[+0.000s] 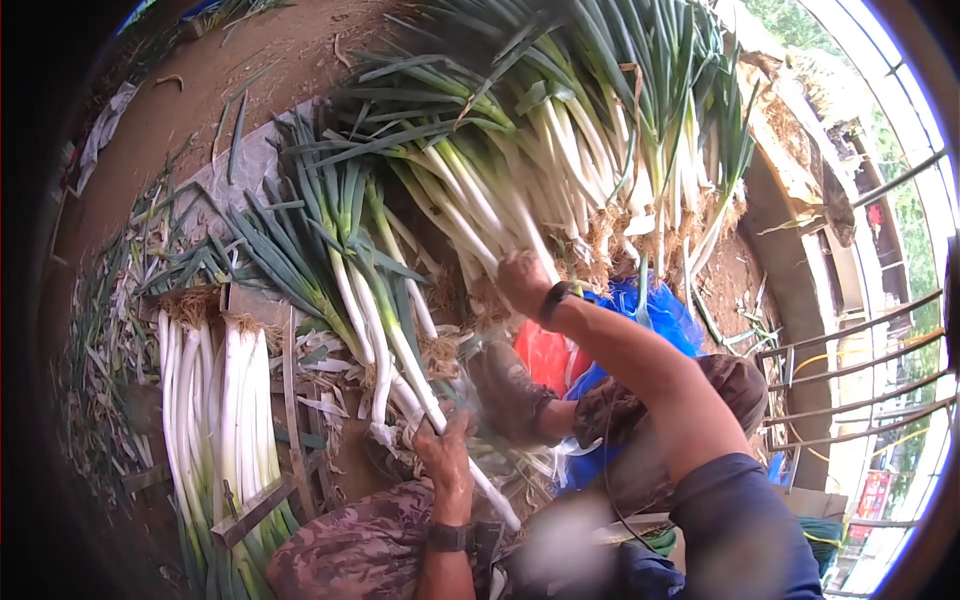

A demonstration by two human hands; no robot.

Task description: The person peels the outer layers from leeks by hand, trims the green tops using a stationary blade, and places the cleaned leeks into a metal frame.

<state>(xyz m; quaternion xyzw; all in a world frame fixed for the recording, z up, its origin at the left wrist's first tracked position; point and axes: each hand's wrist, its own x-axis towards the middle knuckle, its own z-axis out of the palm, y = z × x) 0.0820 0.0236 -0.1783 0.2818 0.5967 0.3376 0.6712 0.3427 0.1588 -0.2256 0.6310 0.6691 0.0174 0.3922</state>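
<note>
Ahead of us, a heap of long green onions [580, 165] fans out, root ends toward us. Our right hand [525, 284] is the nearer to it, curled at the white shanks; with the blur, we cannot tell whether it grips one. Our left hand [449, 446], lower and close to our lap, clasps a smooth white onion shank [492, 495], its long axis slanting forward and to the left. Wiry tan roots [590, 255] fringe the heap; at left, a straight-shanked onion bundle [238, 385] lies roots forward beside papery scraps [322, 405].
</note>
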